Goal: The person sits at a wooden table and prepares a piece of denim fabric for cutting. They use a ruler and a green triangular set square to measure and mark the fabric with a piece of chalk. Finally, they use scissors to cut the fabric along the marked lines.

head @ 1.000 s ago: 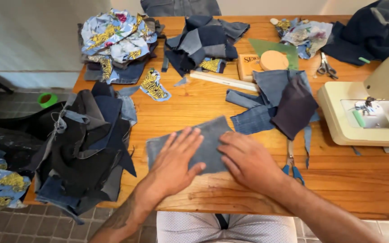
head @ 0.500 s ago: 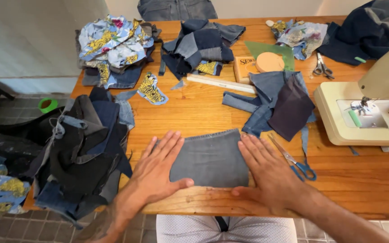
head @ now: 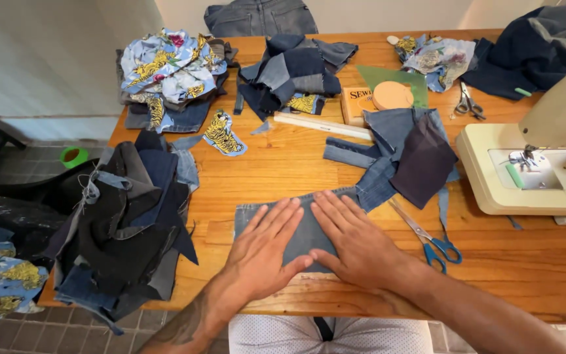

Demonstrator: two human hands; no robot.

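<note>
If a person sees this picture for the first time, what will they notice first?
Both hands, left hand and right hand, lie flat, side by side, on a denim piece at the near edge of the wooden table. Blue-handled scissors lie just right of them, and a cream sewing machine stands at the far right. A dark fabric pile hangs over the left edge.

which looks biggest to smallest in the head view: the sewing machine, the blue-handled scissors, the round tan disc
1. sewing machine, partly cut off by the frame edge
2. blue-handled scissors
3. round tan disc, though it lies farther from the camera, so this is less sure
</note>
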